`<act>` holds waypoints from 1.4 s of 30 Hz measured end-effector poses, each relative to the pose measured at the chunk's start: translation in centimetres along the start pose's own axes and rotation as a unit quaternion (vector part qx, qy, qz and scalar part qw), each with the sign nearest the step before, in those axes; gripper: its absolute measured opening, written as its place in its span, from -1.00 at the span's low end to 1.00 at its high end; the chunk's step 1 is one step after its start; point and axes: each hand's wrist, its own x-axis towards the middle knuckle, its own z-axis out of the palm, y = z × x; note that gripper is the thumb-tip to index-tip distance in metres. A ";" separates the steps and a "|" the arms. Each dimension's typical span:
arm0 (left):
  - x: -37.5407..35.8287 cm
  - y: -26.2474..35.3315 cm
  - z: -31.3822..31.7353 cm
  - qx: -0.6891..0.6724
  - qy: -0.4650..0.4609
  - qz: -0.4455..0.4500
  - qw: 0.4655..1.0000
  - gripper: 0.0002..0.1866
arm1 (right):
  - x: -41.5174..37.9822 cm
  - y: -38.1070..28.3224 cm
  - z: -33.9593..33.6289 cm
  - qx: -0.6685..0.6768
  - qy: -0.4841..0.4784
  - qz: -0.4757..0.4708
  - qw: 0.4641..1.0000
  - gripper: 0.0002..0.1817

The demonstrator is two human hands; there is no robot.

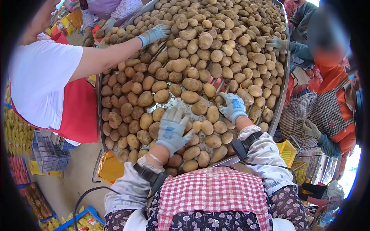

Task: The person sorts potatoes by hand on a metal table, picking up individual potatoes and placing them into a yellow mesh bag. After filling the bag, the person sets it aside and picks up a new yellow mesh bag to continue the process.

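Gloved in pale blue and white, my left hand (173,130) lies with fingers spread over potatoes (146,121) near the front of a large metal-edged table (286,77). My right hand (233,107), in a matching glove, rests at the potatoes right of centre; its fingers are bent around the side of a potato (220,101), and its fingertips are partly hidden. Between my hands are loose potatoes (199,108) and a patch of bare metal surface (176,103).
A co-worker at the left reaches a gloved hand (155,34) onto the pile. Another person's gloved hand (278,43) touches potatoes at the right edge. Yellow baskets (286,153), a grey crate (50,152) and an orange-yellow container (110,168) stand below the table.
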 end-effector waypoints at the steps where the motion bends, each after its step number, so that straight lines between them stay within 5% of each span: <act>1: 0.6 0.5 1.5 -0.002 0.000 0.001 1.000 -0.52 | -0.4 0.3 -0.2 0.077 0.035 0.006 0.996 -0.46; 3: 1.9 1.2 4.4 0.084 -0.196 -0.027 0.977 -0.51 | -2.2 1.0 0.9 0.174 0.125 -0.023 0.976 -0.51; 4: 2.6 1.4 4.5 0.084 -0.195 -0.029 0.977 -0.51 | -3.5 0.5 0.4 0.467 0.137 0.020 0.874 -0.56; 5: 3.2 1.4 4.4 0.041 -0.220 -0.050 0.973 -0.51 | -4.9 0.2 0.0 0.714 0.135 0.064 0.684 -0.59; 6: 3.6 1.5 4.4 -0.002 -0.245 -0.070 0.967 -0.50 | -6.1 0.4 -0.7 0.714 0.134 0.064 0.684 -0.59; 8: 3.5 0.7 4.1 -0.009 -0.213 -0.057 0.975 -0.49 | -8.2 1.4 -1.8 0.858 -0.044 0.102 0.501 -0.56; 11: 3.9 1.2 2.9 -0.054 -0.182 -0.059 0.980 -0.51 | -9.7 1.8 -0.1 0.801 -0.091 0.166 0.568 -0.41; 12: 3.8 1.6 2.8 -0.076 -0.135 -0.052 0.987 -0.51 | -9.6 1.8 -0.6 0.739 -0.194 0.167 0.624 -0.54; 13: 3.9 2.2 2.2 -0.097 -0.088 -0.047 0.990 -0.50 | -9.4 0.3 -0.2 0.666 -0.185 0.153 0.707 -0.53; 16: 4.4 3.7 0.6 -0.160 -0.094 -0.085 0.979 -0.47 | -9.0 -2.1 1.2 0.676 -0.078 0.020 0.733 -0.48; 18: 4.0 3.1 1.2 -0.353 -0.097 -0.142 0.920 -0.39 | -8.6 -2.1 0.2 0.796 -0.170 0.102 0.573 -0.42; 19: 3.6 2.9 1.7 -0.353 -0.096 -0.139 0.920 -0.39 | -8.4 -2.3 -0.5 0.796 -0.167 0.101 0.573 -0.42; 21: 3.3 3.1 2.1 -0.535 -0.028 -0.094 0.839 -0.31 | -8.1 -2.4 -1.6 0.883 -0.223 0.194 0.365 -0.40; 23: 3.4 3.2 2.0 -0.549 -0.065 -0.083 0.829 -0.26 | -8.0 -2.0 -0.3 0.894 -0.250 0.150 0.339 -0.38; 25: 3.7 3.6 2.4 -0.411 -0.065 -0.014 0.909 -0.34 | -7.9 -3.0 -0.3 0.824 -0.201 0.267 0.457 -0.36; 27: 4.0 3.7 2.0 -0.373 -0.060 -0.033 0.925 -0.42 | -8.1 -2.9 -0.4 0.811 -0.222 0.242 0.484 -0.37; 29: 4.1 4.1 1.5 -0.443 -0.126 -0.153 0.874 -0.50 | -8.3 -2.7 0.7 0.768 -0.129 0.095 0.620 -0.43; 32: 2.8 4.1 3.8 -0.516 -0.055 -0.168 0.838 -0.55 | -8.9 -3.1 0.0 0.727 -0.110 0.068 0.674 -0.51; 36: 2.3 3.3 2.6 -0.609 -0.088 -0.159 0.772 -0.57 | -9.4 -3.6 0.8 0.692 -0.062 0.028 0.719 -0.50; 38: 1.9 3.5 0.9 -0.824 -0.113 -0.230 0.506 -0.53 | -9.2 -2.8 1.3 0.873 -0.200 0.078 0.438 -0.44; 42: 1.1 2.3 1.9 -0.854 -0.136 -0.255 0.432 -0.43 | -9.0 -2.9 0.7 0.885 -0.189 0.090 0.415 -0.36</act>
